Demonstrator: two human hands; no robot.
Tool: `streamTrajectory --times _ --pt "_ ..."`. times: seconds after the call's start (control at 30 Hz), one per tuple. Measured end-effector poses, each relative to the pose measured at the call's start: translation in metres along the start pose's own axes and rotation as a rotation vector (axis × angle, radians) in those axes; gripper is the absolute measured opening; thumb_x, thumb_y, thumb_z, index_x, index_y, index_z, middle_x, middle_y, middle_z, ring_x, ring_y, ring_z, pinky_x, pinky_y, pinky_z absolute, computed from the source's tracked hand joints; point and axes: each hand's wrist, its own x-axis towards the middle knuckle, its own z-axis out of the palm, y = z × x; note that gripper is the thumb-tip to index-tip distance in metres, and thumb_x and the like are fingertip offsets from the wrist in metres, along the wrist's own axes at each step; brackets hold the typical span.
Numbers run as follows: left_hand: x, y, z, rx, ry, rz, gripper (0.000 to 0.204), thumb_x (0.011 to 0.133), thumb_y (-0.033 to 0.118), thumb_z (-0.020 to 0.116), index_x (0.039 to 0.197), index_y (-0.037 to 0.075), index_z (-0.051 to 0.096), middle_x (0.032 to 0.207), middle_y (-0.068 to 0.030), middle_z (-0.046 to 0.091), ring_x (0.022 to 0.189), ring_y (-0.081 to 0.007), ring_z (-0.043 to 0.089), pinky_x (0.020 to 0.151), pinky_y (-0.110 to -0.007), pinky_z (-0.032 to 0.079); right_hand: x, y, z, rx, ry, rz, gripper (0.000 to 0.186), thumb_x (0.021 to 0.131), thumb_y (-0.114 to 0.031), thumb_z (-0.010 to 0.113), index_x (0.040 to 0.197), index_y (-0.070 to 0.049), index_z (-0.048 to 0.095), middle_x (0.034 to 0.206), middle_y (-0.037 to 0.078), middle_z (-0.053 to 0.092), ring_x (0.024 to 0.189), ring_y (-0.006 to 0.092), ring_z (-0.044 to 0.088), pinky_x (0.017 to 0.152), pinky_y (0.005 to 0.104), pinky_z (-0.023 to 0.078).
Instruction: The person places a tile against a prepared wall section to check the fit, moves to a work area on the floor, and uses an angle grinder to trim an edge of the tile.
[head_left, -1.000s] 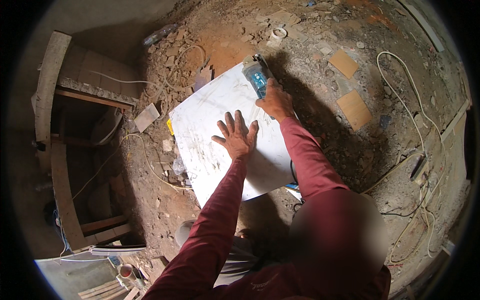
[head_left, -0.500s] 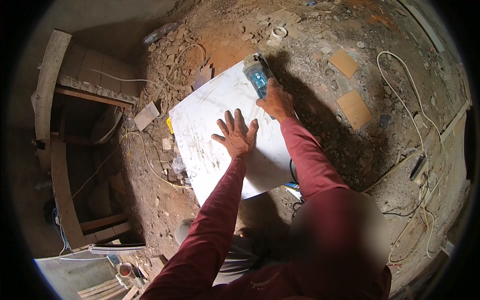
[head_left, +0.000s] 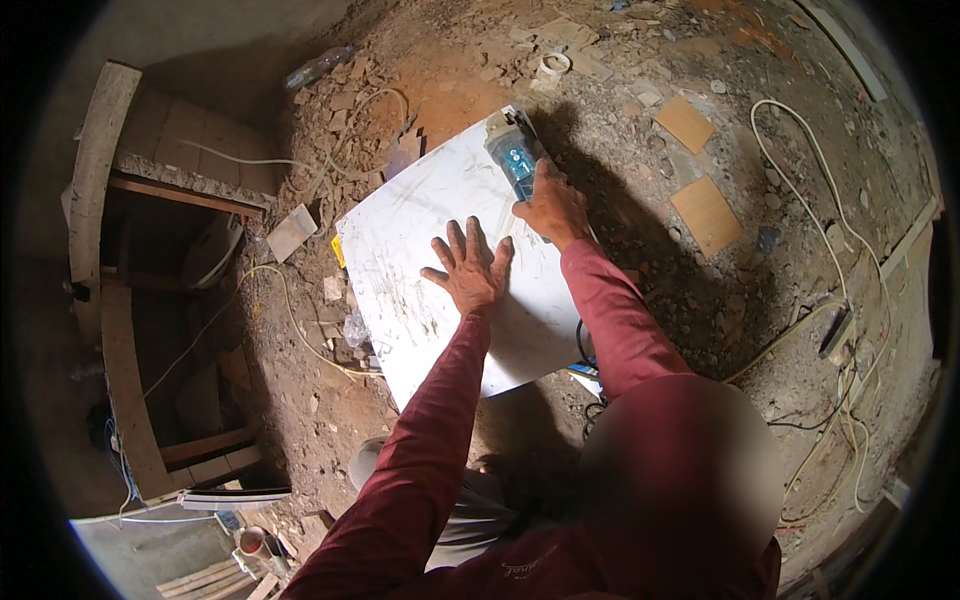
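Note:
A large white square board [head_left: 390, 320] with dark smudges lies in the middle of the floor. My left hand [head_left: 466, 265] presses flat on it, fingers spread. My right hand [head_left: 553, 205] grips a teal and grey power tool [head_left: 510, 153], whose head rests at the board's far corner; part of the tool is hidden by the hand. A black cord [head_left: 583, 345] shows beside the board's right edge, below my right forearm. Something yellow [head_left: 337, 253] sticks out from under the board's left edge.
Around me is a rubble-strewn floor [head_left: 300, 400]. Two tan squares [head_left: 683, 123] lie at the right, with pale cables [head_left: 795, 185] beyond them and a white ring [head_left: 556, 63] at the back. A rough concrete and wood frame [head_left: 95, 200] stands at the left.
Very little differs. Both hands and the tool hold their places on the board, with at most a very slight shift in the picture.

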Motion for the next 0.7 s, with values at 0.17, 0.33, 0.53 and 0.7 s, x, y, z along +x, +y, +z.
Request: streamTrajectory --times 0.17,0.33,0.53,0.7 --pt "0.0 0.001 0.0 0.003 -0.008 0.0 0.085 0.094 0.075 0.045 0.162 0.026 0.029 0.17 -0.0084 0.018 0.157 -0.0385 0.006 0.115 -0.075 -0.002 -0.003 0.002 -0.001 -0.009 0.006 0.003 0.077 0.077 -0.03 0.076 0.14 -0.001 0.043 0.129 0.021 0.063 0.127 0.0363 0.057 0.101 0.0514 0.048" --pt "0.0 0.0 0.0 0.009 -0.014 -0.002 0.085 0.094 0.074 0.044 0.162 0.026 0.028 0.17 -0.0085 0.017 0.157 -0.039 0.006 0.115 -0.075 -0.002 -0.004 0.004 -0.001 -0.004 -0.014 -0.008 0.081 0.077 -0.033 0.071 0.143 0.0 0.039 0.129 0.027 0.062 0.123 0.0402 0.06 0.101 0.0514 0.047" --pt "0.0 -0.002 0.001 -0.032 0.008 0.021 0.086 0.093 0.075 0.042 0.161 0.023 0.031 0.17 -0.0107 0.02 0.156 -0.0415 0.007 0.113 -0.077 -0.003 -0.005 0.005 0.0 -0.014 -0.06 0.003 0.089 0.077 -0.035 0.069 0.15 0.002 0.033 0.132 0.029 0.061 0.121 0.0418 0.061 0.102 0.0511 0.047" --pt "0.0 -0.002 0.003 -0.038 0.029 0.032 0.086 0.094 0.074 0.043 0.161 0.022 0.032 0.17 -0.0109 0.02 0.156 -0.0418 0.007 0.113 -0.077 -0.003 -0.006 0.01 0.003 -0.016 -0.01 -0.019 0.087 0.076 -0.036 0.07 0.148 0.001 0.036 0.13 0.028 0.062 0.121 0.0417 0.061 0.102 0.0511 0.047"
